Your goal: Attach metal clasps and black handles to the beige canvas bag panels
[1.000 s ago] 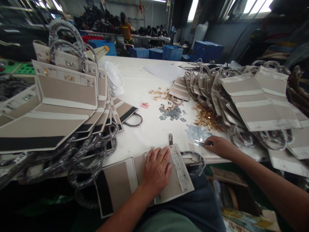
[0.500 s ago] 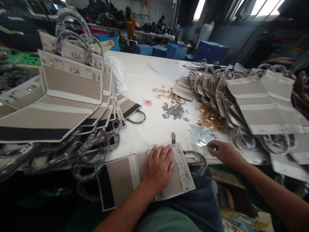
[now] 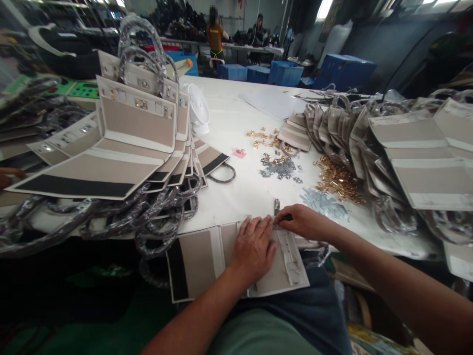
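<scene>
My left hand [image 3: 254,250] lies flat, fingers stretched out, on a beige bag panel [image 3: 199,254] with white bands and a black end strip. The panel rests across the table edge and my lap. My right hand [image 3: 301,221] pinches at the panel's far edge, close to my left fingertips; whatever is between its fingertips is too small to make out. Just beyond stands a small dark metal tool [image 3: 277,204], partly hidden. A plastic-wrapped handle [image 3: 320,255] shows under the panel's right side.
Silver strips [image 3: 323,201], gold-coloured clips [image 3: 338,181] and grey metal plates [image 3: 281,167] lie in piles on the table. Stacks of bag panels [image 3: 136,128] stand left and right [image 3: 410,167]. A white fan [image 3: 198,106] is behind. Another person's hand [image 3: 11,176] shows at the left edge.
My right hand has moved left from beside the silver strips to the panel's far edge. My left hand stays flat on the panel. Another person's hand has appeared at the left edge.
</scene>
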The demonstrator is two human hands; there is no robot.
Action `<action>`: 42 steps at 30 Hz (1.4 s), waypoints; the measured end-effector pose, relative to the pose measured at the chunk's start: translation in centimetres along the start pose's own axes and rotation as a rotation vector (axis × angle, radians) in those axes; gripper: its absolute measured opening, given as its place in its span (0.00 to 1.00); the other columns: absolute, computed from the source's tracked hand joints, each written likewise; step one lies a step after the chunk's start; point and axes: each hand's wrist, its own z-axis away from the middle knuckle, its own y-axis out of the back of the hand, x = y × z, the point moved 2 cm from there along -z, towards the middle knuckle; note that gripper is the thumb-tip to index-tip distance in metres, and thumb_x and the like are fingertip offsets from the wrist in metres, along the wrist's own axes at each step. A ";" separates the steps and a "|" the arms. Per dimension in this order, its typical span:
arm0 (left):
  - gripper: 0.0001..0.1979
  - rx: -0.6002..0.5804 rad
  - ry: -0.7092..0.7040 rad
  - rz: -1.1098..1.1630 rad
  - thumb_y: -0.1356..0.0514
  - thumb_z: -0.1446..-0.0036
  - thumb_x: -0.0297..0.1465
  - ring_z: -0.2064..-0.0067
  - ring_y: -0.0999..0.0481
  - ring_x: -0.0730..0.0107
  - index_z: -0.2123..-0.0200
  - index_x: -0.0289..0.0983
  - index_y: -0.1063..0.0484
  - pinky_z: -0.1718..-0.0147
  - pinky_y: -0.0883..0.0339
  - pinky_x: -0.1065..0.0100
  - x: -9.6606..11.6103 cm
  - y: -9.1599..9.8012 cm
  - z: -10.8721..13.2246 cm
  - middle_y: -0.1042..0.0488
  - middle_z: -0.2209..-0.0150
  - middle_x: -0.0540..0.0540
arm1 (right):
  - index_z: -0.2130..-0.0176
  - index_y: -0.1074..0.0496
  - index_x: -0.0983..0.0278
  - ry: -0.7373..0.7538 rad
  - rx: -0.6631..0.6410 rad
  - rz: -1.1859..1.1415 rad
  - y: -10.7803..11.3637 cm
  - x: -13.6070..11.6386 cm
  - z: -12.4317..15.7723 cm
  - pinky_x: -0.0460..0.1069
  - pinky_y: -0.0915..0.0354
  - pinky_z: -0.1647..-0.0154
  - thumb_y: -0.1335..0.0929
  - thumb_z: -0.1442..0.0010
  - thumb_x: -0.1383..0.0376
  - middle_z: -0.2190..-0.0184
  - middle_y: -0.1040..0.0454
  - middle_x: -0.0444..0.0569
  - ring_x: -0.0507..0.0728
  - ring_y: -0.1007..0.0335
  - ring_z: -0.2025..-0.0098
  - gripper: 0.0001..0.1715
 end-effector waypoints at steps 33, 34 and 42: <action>0.05 0.053 0.085 0.073 0.34 0.34 0.38 0.49 0.27 0.58 0.58 0.50 0.18 0.52 0.35 0.51 -0.8 0.4 -3.9 0.19 0.48 0.52 | 0.76 0.39 0.61 0.232 0.915 -1.326 0.8 -0.4 1.3 0.43 0.46 0.84 0.28 0.37 0.55 0.81 0.46 0.35 0.46 0.51 0.84 0.23; 0.05 0.049 0.087 0.073 0.34 0.34 0.38 0.49 0.27 0.59 0.58 0.50 0.18 0.52 0.35 0.51 -0.8 0.4 -4.0 0.19 0.48 0.53 | 0.76 0.39 0.61 0.237 0.929 -1.339 0.6 -0.2 1.1 0.43 0.46 0.85 0.28 0.37 0.56 0.81 0.47 0.35 0.46 0.51 0.84 0.23; 0.05 0.012 0.119 0.119 0.33 0.36 0.36 0.48 0.28 0.58 0.57 0.50 0.17 0.51 0.37 0.51 -0.8 0.5 -4.4 0.19 0.48 0.52 | 0.78 0.39 0.61 0.327 0.813 -1.035 -1.2 -1.8 0.6 0.47 0.44 0.81 0.27 0.34 0.59 0.82 0.40 0.37 0.48 0.44 0.83 0.26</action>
